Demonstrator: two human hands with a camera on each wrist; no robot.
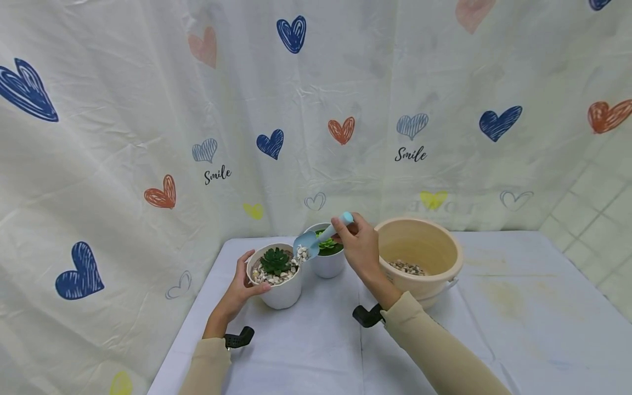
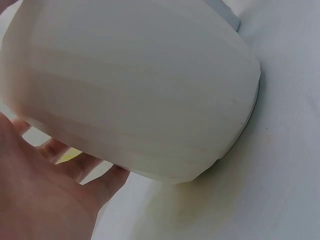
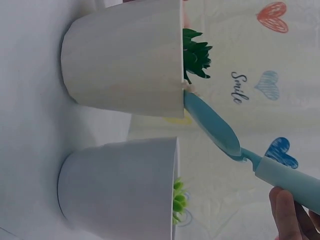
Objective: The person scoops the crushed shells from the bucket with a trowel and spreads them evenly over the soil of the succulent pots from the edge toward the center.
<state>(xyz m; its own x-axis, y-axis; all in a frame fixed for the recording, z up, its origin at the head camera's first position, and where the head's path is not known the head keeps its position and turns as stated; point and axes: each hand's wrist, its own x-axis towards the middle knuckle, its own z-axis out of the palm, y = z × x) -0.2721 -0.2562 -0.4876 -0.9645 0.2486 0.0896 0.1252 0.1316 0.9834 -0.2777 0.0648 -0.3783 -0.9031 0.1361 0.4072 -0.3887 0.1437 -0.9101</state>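
Note:
My right hand [image 1: 359, 245] grips the handle of a light blue trowel [image 3: 215, 122], its blade tilted down at the rim of a white pot [image 1: 281, 296]. Pale pebbles [image 1: 302, 253] lie on the blade's tip. Inside that pot a dark green succulent [image 1: 275, 261] stands among white and grey stones. My left hand [image 1: 239, 288] holds the pot from the left, thumb at the near rim and fingers round the far side; in the left wrist view the fingers [image 2: 107, 182] lie along its wall. A second white pot [image 3: 120, 190] with a bright green succulent [image 1: 328, 244] stands just behind.
A large cream bucket [image 1: 419, 225] with small stones [image 1: 407, 267] in its bottom stands right of the pots, beside my right forearm. The table has a white cloth [image 1: 533, 329]. A curtain printed with hearts [image 1: 345, 71] hangs behind it.

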